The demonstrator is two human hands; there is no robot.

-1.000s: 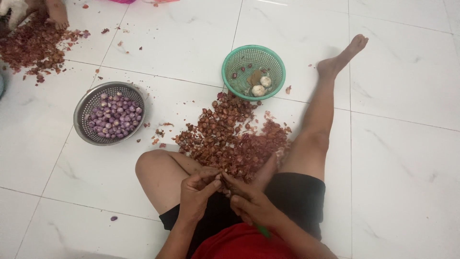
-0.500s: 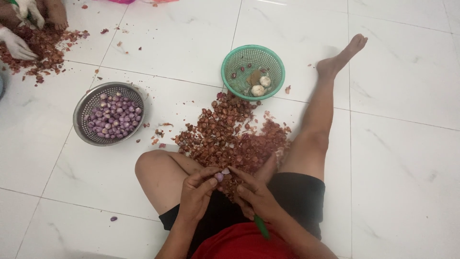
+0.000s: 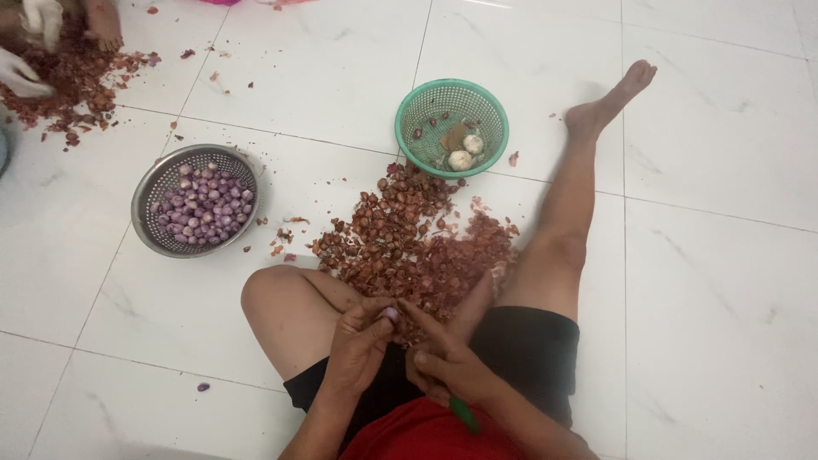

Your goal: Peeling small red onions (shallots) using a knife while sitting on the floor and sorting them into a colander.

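Barely anything shifted since half a second back: both hands stayed put over the lap, and the co-worker's gloved hand (image 3: 19, 75) far off to the upper left slid a bit on its own heap. Left hand (image 3: 358, 349) is curled, fingertips pinching one small purple shallot (image 3: 390, 313). Right hand (image 3: 443, 362) is closed round a green-handled knife (image 3: 464, 415), index finger reaching to the shallot. Just ahead of the hands lies one pile of reddish skins (image 3: 409, 243). Further out sit two bowls: one steel colander (image 3: 153, 196) of peeled shallots to the left, one green basket (image 3: 417, 102) straight ahead.
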